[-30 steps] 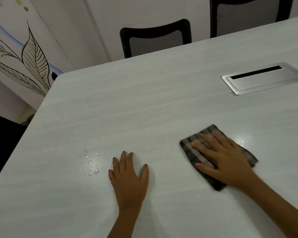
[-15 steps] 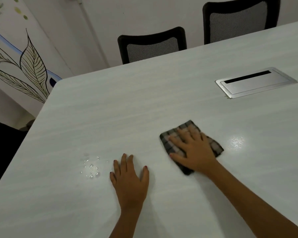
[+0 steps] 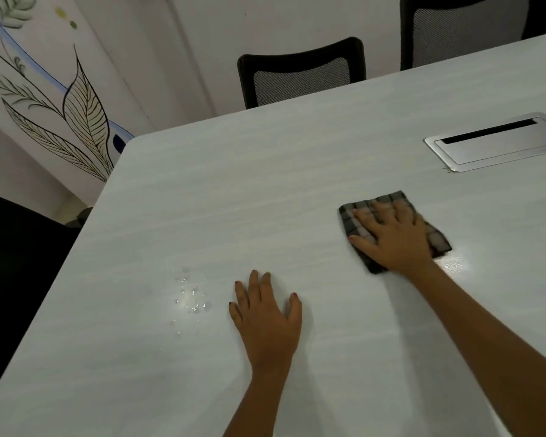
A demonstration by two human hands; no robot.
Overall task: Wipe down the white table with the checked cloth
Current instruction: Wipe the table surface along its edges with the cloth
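Pressing checked cloth (image 3: 437,239) onto white table (image 3: 234,200)

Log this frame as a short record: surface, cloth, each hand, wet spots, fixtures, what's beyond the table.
surface: white table, faint grain pattern
cloth: checked cloth, folded, lying flat right of centre
right hand: flat on the cloth, fingers spread, pressing it down
left hand: flat on bare tabletop, holding nothing
wet spots: water droplets just left of the left hand, unwiped; glistening patch beside the cloth
fixtures: metal cable hatch set into the table, far right
beyond: two black mesh chairs at the far edge
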